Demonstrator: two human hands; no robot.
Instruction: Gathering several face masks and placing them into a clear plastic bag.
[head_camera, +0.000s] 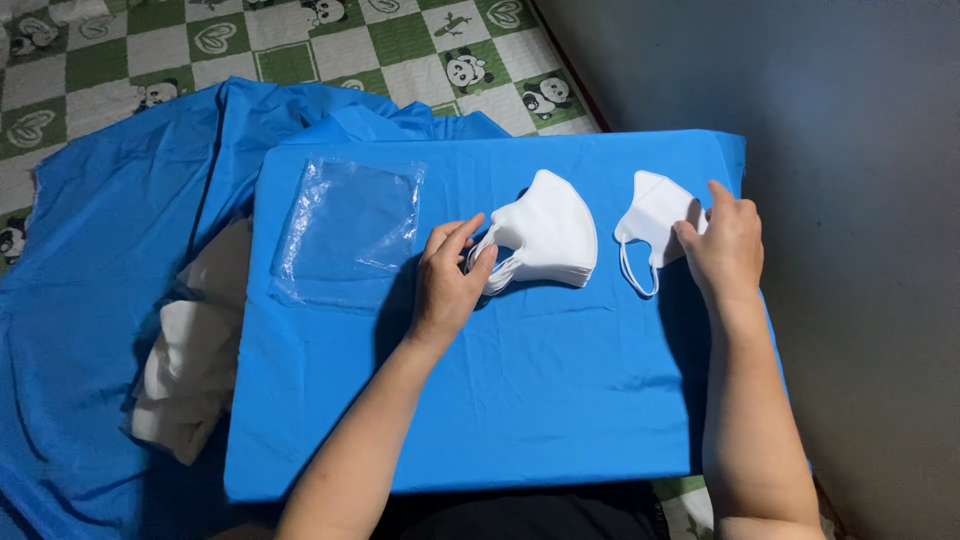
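A stack of white folded face masks (548, 235) lies near the middle of a board covered in blue cloth (480, 400). My left hand (450, 280) pinches the ear loops at the stack's left end. A single white mask (650, 225) lies to the right of the stack, with its loop hanging toward me. My right hand (722, 245) rests on that single mask's right edge, fingers pressing it down.
A clear plastic bag (350, 225) lies flat at the board's far left. White cloth (195, 350) is bunched left of the board on a loose blue sheet (90, 250). A green and white panda-print cover (300, 40) lies beyond. A grey wall (850, 200) runs along the right.
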